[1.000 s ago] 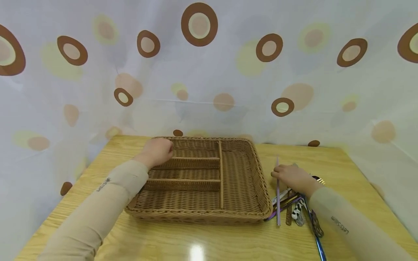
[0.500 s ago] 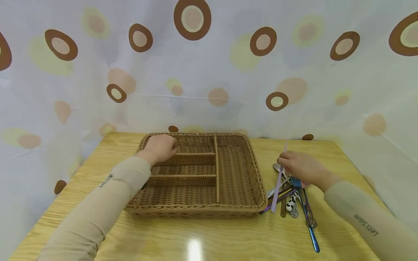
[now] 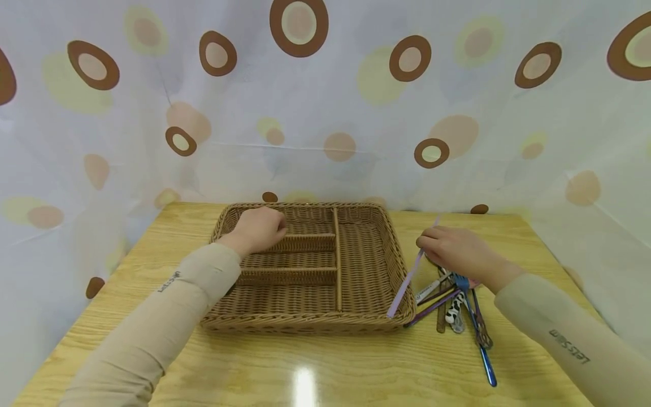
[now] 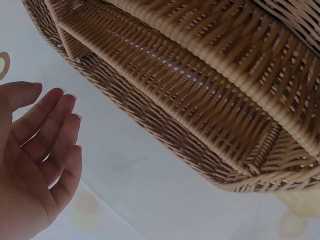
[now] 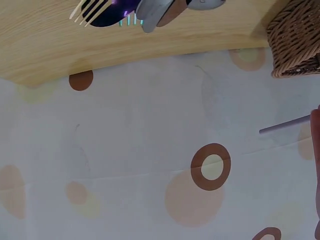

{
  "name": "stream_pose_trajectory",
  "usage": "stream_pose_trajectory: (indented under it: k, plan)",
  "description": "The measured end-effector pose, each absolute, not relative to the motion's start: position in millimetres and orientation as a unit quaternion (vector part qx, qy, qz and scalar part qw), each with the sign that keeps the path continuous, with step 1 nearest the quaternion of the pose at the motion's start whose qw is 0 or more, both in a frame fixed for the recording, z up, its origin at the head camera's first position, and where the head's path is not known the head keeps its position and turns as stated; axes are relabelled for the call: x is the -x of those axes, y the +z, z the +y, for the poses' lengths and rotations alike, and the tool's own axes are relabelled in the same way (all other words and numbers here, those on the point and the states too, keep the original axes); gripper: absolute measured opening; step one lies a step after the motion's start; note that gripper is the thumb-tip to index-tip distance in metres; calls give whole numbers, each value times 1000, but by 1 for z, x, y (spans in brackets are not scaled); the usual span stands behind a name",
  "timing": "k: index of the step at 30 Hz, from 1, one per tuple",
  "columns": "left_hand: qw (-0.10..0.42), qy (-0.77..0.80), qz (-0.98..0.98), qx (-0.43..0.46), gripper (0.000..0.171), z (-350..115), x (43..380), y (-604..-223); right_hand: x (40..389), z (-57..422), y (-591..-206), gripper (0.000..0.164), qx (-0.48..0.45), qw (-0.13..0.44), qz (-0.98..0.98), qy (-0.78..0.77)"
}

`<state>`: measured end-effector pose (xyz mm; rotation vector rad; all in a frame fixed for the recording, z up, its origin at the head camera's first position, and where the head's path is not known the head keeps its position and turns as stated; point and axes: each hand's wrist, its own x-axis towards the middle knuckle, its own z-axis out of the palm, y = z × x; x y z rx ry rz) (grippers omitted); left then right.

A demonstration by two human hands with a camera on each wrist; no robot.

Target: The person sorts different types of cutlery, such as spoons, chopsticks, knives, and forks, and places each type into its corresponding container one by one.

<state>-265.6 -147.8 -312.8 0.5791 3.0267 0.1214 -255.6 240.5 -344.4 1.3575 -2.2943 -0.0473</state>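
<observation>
My right hand [image 3: 458, 251] pinches a long light-purple chopstick [image 3: 407, 282] near its far end. The chopstick slants down to the left, its near end over the right front corner of the wicker basket [image 3: 305, 320]. In the right wrist view the thin tip of the chopstick [image 5: 285, 124] sticks out past the fingers [image 5: 316, 155] at the right edge. My left hand [image 3: 261, 229] hovers above the left compartments of the basket. Its fingers are loosely bent and hold nothing, as the left wrist view shows, beside the basket's woven wall [image 4: 150, 120].
A heap of cutlery lies right of the basket: a blue fork [image 3: 460, 281], a cow-print handle [image 3: 452, 311], a blue handle [image 3: 488, 367] and several others. Gold fork tines [image 5: 92, 12] show in the right wrist view. Behind the wooden table [image 3: 244, 367] hangs a dotted curtain [image 3: 305, 181].
My right hand has lifted the chopstick from the cutlery heap and moved left, swinging its near end over the basket. My left hand has shifted slightly right above the basket.
</observation>
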Motion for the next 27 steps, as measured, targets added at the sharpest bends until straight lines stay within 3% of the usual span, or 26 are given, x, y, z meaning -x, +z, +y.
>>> stream_pose_trajectory:
  k: [2,7,13,15,19,27]
  plan:
    - [29,45,980,-191,20,-145,265,-313,255,237,-343,4,-498,237,-834,-17]
    - [27,58,976,-210,20,-135,264,-315,255,226,-341,51,-510,255,-821,-13]
    - [35,68,971,-226,20,-121,259,-313,256,214,-340,53,-512,258,-819,-7]
    - [35,65,970,-232,21,-116,258,-312,255,210,-339,45,-511,255,-821,-2]
    - [28,62,967,-246,21,-107,256,-311,254,201,-337,8,-501,243,-831,-3]
    - [30,68,961,-267,23,-91,252,-311,249,181,-334,7,-456,178,-872,-11]
